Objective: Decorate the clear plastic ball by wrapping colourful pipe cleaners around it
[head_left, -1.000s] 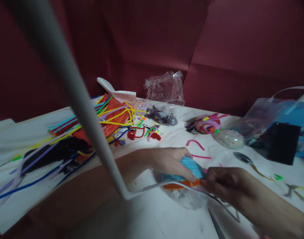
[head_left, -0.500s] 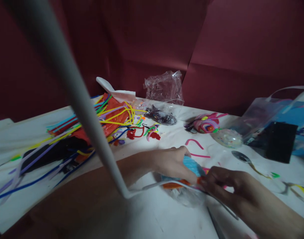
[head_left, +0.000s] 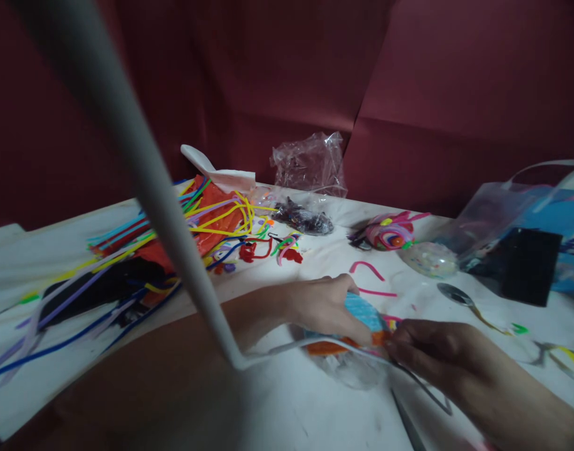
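Observation:
My left hand (head_left: 327, 310) is wrapped over a rounded craft piece, holding it against the table. Its top is covered in fuzzy light blue strips (head_left: 365, 310), with an orange fuzzy band (head_left: 324, 347) below. Clear crinkled plastic (head_left: 355, 372) shows at the underside. At the right end of the orange band my right hand (head_left: 442, 354) is closed in a pinch; the fingertips hide what is between them, possibly the band's end. A thin white-grey cord (head_left: 310, 342) crosses in front of the piece and passes beneath my right hand.
A blurred white pole (head_left: 174, 225) crosses the near left. Coloured pipe cleaners (head_left: 221, 216) lie at left. Further back are clear plastic packaging (head_left: 310, 166) and a pink craft figure (head_left: 390, 233). A tape roll (head_left: 453, 294) and black box (head_left: 531, 266) stand at right. Pink strips (head_left: 366, 269) lie behind my hands.
My right hand has shifted slightly right, and the gap between its thumb and fingers has closed up. My left hand and the craft piece have stayed nearly still.

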{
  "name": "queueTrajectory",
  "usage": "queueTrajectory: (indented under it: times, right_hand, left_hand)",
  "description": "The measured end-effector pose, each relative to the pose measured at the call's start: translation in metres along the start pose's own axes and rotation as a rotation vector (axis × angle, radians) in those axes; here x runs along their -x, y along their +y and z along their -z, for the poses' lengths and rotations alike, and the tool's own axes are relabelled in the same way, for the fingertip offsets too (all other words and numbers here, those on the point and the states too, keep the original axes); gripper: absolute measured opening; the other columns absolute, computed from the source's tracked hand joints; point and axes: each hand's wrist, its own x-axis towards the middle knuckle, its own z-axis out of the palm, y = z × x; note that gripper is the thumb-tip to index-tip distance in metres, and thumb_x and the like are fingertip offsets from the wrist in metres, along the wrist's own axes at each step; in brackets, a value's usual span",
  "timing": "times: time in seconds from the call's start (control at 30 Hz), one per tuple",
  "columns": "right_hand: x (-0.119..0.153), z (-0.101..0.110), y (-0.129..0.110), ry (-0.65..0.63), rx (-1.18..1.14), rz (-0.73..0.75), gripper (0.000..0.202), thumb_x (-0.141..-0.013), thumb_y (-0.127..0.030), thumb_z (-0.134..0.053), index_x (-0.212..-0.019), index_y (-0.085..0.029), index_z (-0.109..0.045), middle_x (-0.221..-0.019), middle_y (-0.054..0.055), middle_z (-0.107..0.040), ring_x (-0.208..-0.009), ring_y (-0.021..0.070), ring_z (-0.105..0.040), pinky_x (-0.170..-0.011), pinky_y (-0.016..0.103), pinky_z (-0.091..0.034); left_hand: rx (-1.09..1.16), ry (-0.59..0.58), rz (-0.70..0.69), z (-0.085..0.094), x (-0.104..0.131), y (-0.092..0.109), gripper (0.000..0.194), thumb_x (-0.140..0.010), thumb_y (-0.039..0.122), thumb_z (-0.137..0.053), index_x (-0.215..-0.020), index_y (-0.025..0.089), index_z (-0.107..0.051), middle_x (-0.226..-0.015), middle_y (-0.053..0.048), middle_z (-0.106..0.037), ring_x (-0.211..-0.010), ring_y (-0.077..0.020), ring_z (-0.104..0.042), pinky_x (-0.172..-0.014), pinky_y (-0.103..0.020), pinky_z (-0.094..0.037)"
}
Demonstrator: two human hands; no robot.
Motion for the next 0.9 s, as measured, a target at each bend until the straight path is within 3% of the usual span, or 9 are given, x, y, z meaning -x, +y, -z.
queueTrajectory:
  times: [0.27, 0.37, 0.53, 0.67, 0.9]
  right_hand:
    - [-0.007, 0.006, 0.000, 0.005, 0.106, -0.088, 0.046, -0.069, -0.060, -0.040, -0.057, -0.016, -0.048, -0.056, 0.002, -0.043, -0.051, 0.0177, -0.038, -0.042, 0.021, -0.029]
    - [-0.006, 0.006, 0.001, 0.003, 0.087, -0.034, 0.042, -0.074, -0.054, -0.042, -0.056, -0.016, -0.045, -0.055, -0.001, -0.039, -0.049, 0.0151, -0.035, -0.042, 0.020, -0.026]
    - [0.000, 0.003, 0.002, -0.020, 0.049, 0.022, 0.035, -0.083, -0.044, -0.045, -0.064, -0.016, -0.052, -0.061, 0.000, -0.048, -0.055, 0.0167, -0.043, -0.046, 0.019, -0.034]
    - [0.008, -0.003, 0.007, -0.017, 0.015, -0.009, 0.034, -0.085, -0.044, -0.044, -0.067, -0.017, -0.054, -0.063, 0.001, -0.051, -0.058, 0.0185, -0.047, -0.047, 0.019, -0.036]
    - [0.012, -0.009, 0.013, -0.038, -0.136, -0.073, 0.039, -0.082, -0.051, -0.053, -0.062, -0.017, -0.050, -0.059, -0.001, -0.044, -0.052, 0.0161, -0.042, -0.043, 0.017, -0.034]
  left_hand:
    - [-0.001, 0.008, 0.004, 0.002, 0.003, 0.004, 0.075, -0.056, 0.058, -0.061, -0.117, 0.019, -0.041, -0.101, -0.005, -0.056, -0.090, -0.0234, -0.055, -0.066, -0.030, -0.044]
    - [-0.008, 0.002, -0.010, 0.001, 0.003, 0.004, 0.073, -0.058, 0.058, -0.060, -0.117, 0.019, -0.041, -0.101, -0.005, -0.056, -0.089, -0.0225, -0.055, -0.065, -0.029, -0.044]
    - [-0.021, 0.015, 0.001, 0.000, 0.003, 0.005, 0.072, -0.056, 0.054, -0.061, -0.116, 0.020, -0.042, -0.101, -0.005, -0.056, -0.089, -0.0229, -0.055, -0.061, -0.028, -0.043]
    - [-0.046, 0.035, 0.018, -0.001, 0.003, 0.008, 0.073, -0.055, 0.053, -0.060, -0.118, 0.022, -0.041, -0.103, -0.005, -0.057, -0.089, -0.0234, -0.056, -0.059, -0.027, -0.043]
    - [-0.035, 0.044, 0.027, -0.001, 0.006, 0.011, 0.072, -0.057, 0.052, -0.059, -0.120, 0.021, -0.041, -0.106, -0.005, -0.056, -0.090, -0.0229, -0.055, -0.060, -0.026, -0.043]
